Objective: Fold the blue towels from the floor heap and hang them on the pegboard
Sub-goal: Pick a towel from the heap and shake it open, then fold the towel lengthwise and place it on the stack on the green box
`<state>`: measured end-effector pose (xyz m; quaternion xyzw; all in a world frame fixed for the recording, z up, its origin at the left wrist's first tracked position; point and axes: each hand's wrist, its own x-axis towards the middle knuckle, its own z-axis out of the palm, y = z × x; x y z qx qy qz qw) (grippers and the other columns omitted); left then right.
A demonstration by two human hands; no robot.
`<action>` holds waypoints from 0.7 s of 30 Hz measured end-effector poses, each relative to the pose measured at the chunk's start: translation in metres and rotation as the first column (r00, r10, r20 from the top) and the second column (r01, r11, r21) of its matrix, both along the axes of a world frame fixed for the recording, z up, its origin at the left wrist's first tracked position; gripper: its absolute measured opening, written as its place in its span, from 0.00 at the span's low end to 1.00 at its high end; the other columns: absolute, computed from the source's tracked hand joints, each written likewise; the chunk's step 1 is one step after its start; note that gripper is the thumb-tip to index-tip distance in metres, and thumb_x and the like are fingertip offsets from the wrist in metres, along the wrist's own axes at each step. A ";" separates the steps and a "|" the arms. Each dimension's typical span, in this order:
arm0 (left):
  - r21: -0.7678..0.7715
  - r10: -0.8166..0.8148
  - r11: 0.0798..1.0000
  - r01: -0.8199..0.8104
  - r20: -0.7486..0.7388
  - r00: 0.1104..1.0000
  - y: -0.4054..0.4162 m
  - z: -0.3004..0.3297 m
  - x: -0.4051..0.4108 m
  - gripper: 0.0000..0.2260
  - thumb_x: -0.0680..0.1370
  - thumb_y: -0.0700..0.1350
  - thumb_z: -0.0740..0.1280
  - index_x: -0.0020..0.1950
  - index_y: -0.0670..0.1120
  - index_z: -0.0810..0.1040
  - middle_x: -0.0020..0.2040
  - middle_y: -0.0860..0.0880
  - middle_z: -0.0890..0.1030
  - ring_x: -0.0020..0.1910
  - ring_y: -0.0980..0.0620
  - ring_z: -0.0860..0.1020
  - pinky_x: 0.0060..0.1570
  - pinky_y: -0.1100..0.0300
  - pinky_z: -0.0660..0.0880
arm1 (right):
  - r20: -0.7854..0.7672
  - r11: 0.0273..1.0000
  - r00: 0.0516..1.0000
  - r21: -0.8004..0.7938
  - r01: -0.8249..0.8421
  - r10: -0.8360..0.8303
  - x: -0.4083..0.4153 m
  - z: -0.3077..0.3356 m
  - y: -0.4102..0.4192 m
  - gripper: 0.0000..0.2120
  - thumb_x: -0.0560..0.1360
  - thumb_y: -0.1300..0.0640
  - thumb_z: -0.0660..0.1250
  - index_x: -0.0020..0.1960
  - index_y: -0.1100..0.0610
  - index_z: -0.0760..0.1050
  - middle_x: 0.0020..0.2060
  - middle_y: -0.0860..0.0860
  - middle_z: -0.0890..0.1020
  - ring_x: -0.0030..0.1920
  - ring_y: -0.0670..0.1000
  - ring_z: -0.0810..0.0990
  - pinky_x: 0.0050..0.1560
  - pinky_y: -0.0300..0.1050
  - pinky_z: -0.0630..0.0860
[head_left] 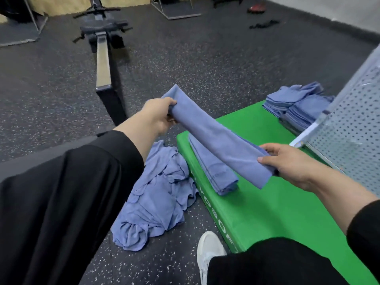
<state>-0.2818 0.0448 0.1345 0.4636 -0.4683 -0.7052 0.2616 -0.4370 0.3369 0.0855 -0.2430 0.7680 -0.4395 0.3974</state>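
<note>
I hold a blue towel [213, 132], folded into a long strip, stretched in the air over the green mat [273, 202]. My left hand [158, 116] grips its far end and my right hand [292, 163] pinches its near end. Under it, a small pile of folded towels [211, 171] lies on the mat's left edge. A loose heap of blue towels [156, 196] sits on the floor left of the mat. The perforated white pegboard [353, 136] stands at the right edge of the view.
Two bigger stacks of folded blue towels [296, 105] rest on the far end of the mat beside the pegboard. A rowing machine [104, 56] runs across the speckled floor at the left. My white shoe [207, 254] stands by the mat's near corner.
</note>
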 end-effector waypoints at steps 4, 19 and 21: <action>-0.021 -0.108 0.994 0.108 0.034 0.994 0.005 -0.046 -0.053 0.08 0.80 0.33 0.64 0.47 0.46 0.73 0.36 0.46 0.76 0.30 0.52 0.76 0.31 0.60 0.77 | -0.024 0.994 0.994 0.035 0.107 -0.106 -0.019 -0.051 0.017 0.08 0.79 0.67 0.66 0.55 0.58 0.79 0.52 0.59 0.86 0.47 0.55 0.82 0.54 0.59 0.79; -0.512 -0.115 0.554 0.657 0.734 0.669 -0.004 -0.149 -0.162 0.20 0.80 0.46 0.64 0.72 0.45 0.72 0.65 0.43 0.79 0.62 0.41 0.77 0.61 0.51 0.74 | -0.492 0.868 0.846 0.491 0.076 0.204 -0.086 -0.196 -0.010 0.30 0.73 0.54 0.75 0.73 0.57 0.71 0.65 0.60 0.76 0.64 0.61 0.75 0.65 0.50 0.72; -0.494 -0.160 0.375 0.784 0.799 0.580 0.023 -0.167 -0.155 0.19 0.81 0.44 0.62 0.72 0.45 0.74 0.68 0.42 0.78 0.66 0.40 0.76 0.62 0.53 0.72 | -0.649 0.879 0.700 0.472 0.065 0.297 -0.085 -0.212 -0.007 0.24 0.72 0.53 0.75 0.67 0.55 0.77 0.61 0.56 0.77 0.60 0.61 0.75 0.61 0.54 0.74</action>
